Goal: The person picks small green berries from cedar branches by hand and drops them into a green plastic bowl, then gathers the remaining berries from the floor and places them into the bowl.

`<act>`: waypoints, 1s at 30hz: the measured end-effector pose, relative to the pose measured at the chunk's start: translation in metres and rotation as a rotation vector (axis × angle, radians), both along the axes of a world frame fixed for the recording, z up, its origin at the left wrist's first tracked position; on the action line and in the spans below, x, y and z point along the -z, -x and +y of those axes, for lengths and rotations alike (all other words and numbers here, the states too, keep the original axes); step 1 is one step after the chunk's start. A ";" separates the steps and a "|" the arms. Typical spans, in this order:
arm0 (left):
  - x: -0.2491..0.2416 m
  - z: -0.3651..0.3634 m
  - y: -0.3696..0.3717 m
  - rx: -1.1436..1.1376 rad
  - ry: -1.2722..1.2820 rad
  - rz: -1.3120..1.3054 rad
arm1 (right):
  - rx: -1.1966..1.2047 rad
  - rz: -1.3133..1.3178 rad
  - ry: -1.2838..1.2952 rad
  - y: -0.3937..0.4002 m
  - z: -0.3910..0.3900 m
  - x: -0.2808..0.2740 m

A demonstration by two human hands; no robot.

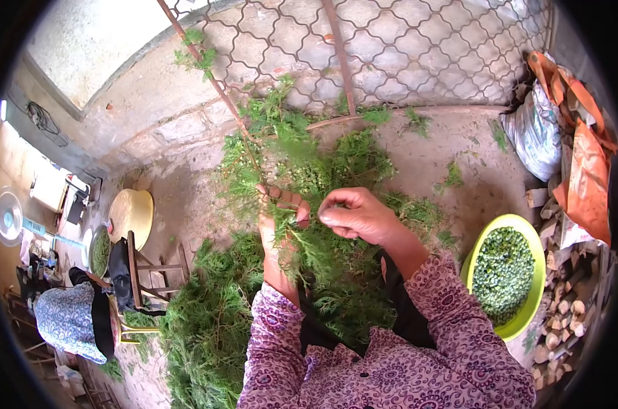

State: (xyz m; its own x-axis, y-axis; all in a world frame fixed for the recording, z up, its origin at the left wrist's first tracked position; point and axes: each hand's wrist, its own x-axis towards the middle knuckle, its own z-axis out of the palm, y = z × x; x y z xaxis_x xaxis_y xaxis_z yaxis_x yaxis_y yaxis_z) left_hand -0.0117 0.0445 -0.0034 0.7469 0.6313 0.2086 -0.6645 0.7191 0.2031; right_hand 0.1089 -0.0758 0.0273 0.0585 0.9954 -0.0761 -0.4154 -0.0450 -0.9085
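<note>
My left hand [280, 208] is closed around a leafy evergreen branch [258, 160] in front of me. Its feathery sprays hang down over my wrist and reach up past my fingers. Just to the right, my right hand [358, 217] is closed in a pinch. Whatever is between its fingertips, if anything, is hidden. More cut evergreen branches [210, 317] lie heaped on the ground below and to the left of my hands, and some lie between my knees. At the right stands a yellow-green basin [507, 220], filled with small, round, pale-green cones or berries [503, 273].
A metal lattice [404, 51] leans along the wall ahead. Stacked firewood [561, 313], a white sack [535, 136] and an orange sheet [589, 177] are at the right. On the left are a yellow tub [133, 215], a wooden stool [155, 269] and a patterned cloth [69, 320].
</note>
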 end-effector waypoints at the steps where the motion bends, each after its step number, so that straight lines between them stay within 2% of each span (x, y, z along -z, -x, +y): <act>1: -0.009 -0.010 -0.002 -0.122 -0.029 0.203 | 0.000 -0.116 0.000 0.006 0.001 -0.002; 2: -0.013 -0.016 -0.003 -0.243 -0.058 0.405 | 0.001 -0.231 -0.001 0.011 0.002 -0.003; 4: 0.001 -0.007 -0.004 -0.202 -0.143 0.386 | 0.020 -0.289 -0.027 0.014 0.007 0.007; 6: 0.002 -0.010 -0.008 -0.465 -0.142 0.686 | 0.072 -0.208 0.083 0.014 0.008 0.013; 10: 0.008 -0.009 -0.007 -0.398 -0.277 0.732 | 0.047 -0.231 0.040 0.011 0.005 0.010; 15: 0.003 -0.015 -0.011 -0.414 -0.233 0.799 | 0.032 -0.270 -0.034 0.013 0.008 0.016; 18: 0.005 -0.015 -0.012 -0.329 -0.178 0.674 | 0.039 -0.296 -0.002 0.015 0.009 0.014; 20: 0.003 -0.017 -0.011 -0.218 -0.068 0.491 | 0.047 -0.312 0.022 0.018 0.008 0.008; 21: -0.002 -0.018 -0.011 -0.218 -0.068 0.492 | 0.051 -0.296 0.042 0.019 0.007 0.005; 23: -0.013 -0.021 -0.011 -0.169 -0.046 0.266 | 0.054 -0.281 0.062 0.021 0.007 0.005; 26: 0.004 -0.011 -0.004 -0.049 -0.176 0.227 | 0.074 -0.220 0.002 0.023 0.007 0.009; 27: 0.027 0.008 -0.009 0.087 -0.195 -0.078 | 0.014 0.050 -0.093 0.021 0.006 0.008; 28: 0.025 0.009 -0.007 0.084 -0.195 -0.075 | -0.044 0.325 -0.185 0.020 0.005 0.008; 30: 0.019 0.009 -0.003 0.187 -0.069 -0.130 | -0.056 0.420 -0.158 0.017 0.006 0.009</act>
State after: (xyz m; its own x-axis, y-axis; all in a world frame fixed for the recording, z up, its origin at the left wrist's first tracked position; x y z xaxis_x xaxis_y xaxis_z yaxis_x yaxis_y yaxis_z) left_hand -0.0087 0.0539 -0.0228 0.8137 0.4652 0.3485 -0.5447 0.8196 0.1778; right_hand 0.0917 -0.0699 0.0180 0.0009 0.9974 0.0717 -0.7503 0.0481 -0.6593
